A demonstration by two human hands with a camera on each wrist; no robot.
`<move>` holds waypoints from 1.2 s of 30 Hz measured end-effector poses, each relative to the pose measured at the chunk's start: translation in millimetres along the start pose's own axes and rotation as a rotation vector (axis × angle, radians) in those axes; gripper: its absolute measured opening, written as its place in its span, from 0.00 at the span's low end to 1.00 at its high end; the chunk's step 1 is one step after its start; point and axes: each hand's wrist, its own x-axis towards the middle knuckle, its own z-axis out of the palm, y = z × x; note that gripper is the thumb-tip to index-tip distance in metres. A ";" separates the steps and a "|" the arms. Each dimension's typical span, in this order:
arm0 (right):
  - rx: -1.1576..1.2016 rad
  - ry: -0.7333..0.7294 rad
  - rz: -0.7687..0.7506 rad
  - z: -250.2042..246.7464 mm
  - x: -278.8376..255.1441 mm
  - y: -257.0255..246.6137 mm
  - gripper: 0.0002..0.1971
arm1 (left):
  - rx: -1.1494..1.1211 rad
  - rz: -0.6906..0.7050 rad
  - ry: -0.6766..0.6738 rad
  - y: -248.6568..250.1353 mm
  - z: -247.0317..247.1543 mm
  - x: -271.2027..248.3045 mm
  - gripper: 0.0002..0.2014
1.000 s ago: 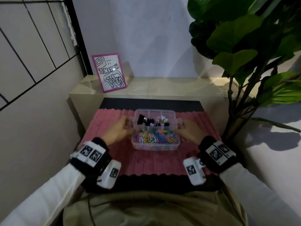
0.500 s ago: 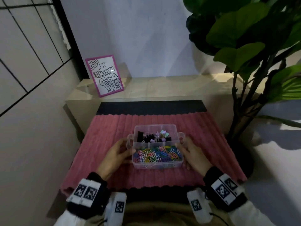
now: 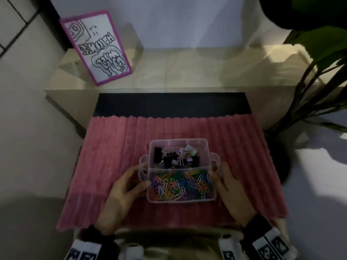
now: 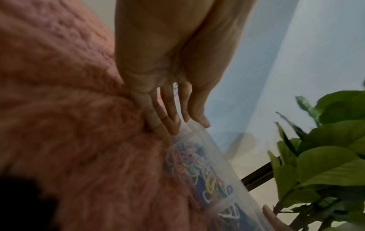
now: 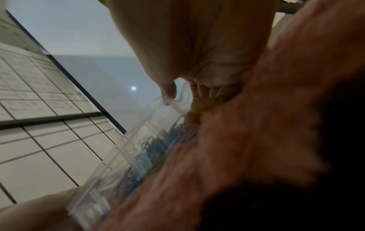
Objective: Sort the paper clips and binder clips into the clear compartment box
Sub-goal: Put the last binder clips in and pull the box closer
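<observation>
Overhead, binder clips [image 3: 176, 156] show; wrist views catch only paper clips [image 4: 199, 171].

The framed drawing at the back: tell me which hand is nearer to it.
Left. The left hand rests at the box's left side, on the same side as the framed drawing, which stands at the back left. The right hand is at the box's right side, farther across.

I see a clear compartment box [image 3: 178, 142] on a pink ribbed mat [image 3: 116, 139] with a black strip at its far edge. Its near section holds paper clips [image 3: 180, 185] in blue, yellow, green, white and orange; the far one holds binder clips [image 3: 175, 159], mostly black, some lilac and mint. A magenta-framed card [image 3: 95, 46] bears black-and-white doodles. The plant [image 3: 319, 42] is dark green.
</observation>
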 end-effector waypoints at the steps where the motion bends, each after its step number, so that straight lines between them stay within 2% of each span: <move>1: 0.003 -0.030 0.041 -1.9 -0.2 -1.2 0.24 | 0.006 -0.021 0.009 4.0 0.9 -1.6 0.17; 3: 0.041 -0.104 0.129 -6.1 1.8 -2.3 0.25 | 0.054 -0.070 0.006 14.1 1.9 -3.8 0.18; 10: 0.195 -0.288 0.351 -22.4 15.7 -23.0 0.12 | 0.083 -0.270 0.024 38.7 2.8 2.0 0.27; 12: 0.152 -0.312 0.384 -25.7 17.9 -27.6 0.15 | 0.049 -0.345 0.024 43.1 2.8 4.6 0.31; 15: 0.081 -0.331 0.414 -27.7 20.9 -34.4 0.22 | 0.010 -0.444 0.052 50.0 2.8 6.8 0.43; 17: 0.069 -0.320 0.452 -25.8 20.7 -40.8 0.22 | 0.051 -0.452 0.052 54.1 3.3 7.4 0.40; 19: -0.104 -0.226 0.388 -24.7 19.3 -51.5 0.22 | 0.107 -0.458 0.053 59.8 5.6 9.1 0.34; 21: -0.424 -0.052 0.164 -24.8 20.5 -67.5 0.19 | 0.203 -0.441 0.049 62.9 7.6 10.7 0.31; 22: -0.528 -0.026 0.035 -22.9 23.9 -76.8 0.18 | 0.259 -0.427 0.050 63.6 8.1 11.3 0.29; 24: -0.639 -0.183 -0.110 -13.0 34.0 -94.6 0.24 | 0.316 -0.400 0.057 67.4 9.5 11.2 0.28; 26: -0.692 -0.394 -0.171 5.3 44.0 -100.5 0.23 | 0.311 -0.394 0.058 67.6 8.4 10.5 0.28; 28: -0.744 -0.556 -0.154 21.0 54.8 -102.3 0.19 | 0.278 -0.395 0.052 67.0 7.1 10.8 0.29; 30: -0.732 -0.635 -0.068 24.5 66.0 -106.9 0.22 | 0.271 -0.385 0.040 66.0 5.6 12.4 0.30; 33: -0.589 -0.544 0.078 14.5 74.3 -104.9 0.29 | 0.315 -0.367 0.005 64.3 2.2 14.9 0.31; 36: -0.559 -0.414 0.081 7.1 73.2 -94.9 0.24 | 0.323 -0.372 -0.007 65.0 0.5 16.5 0.30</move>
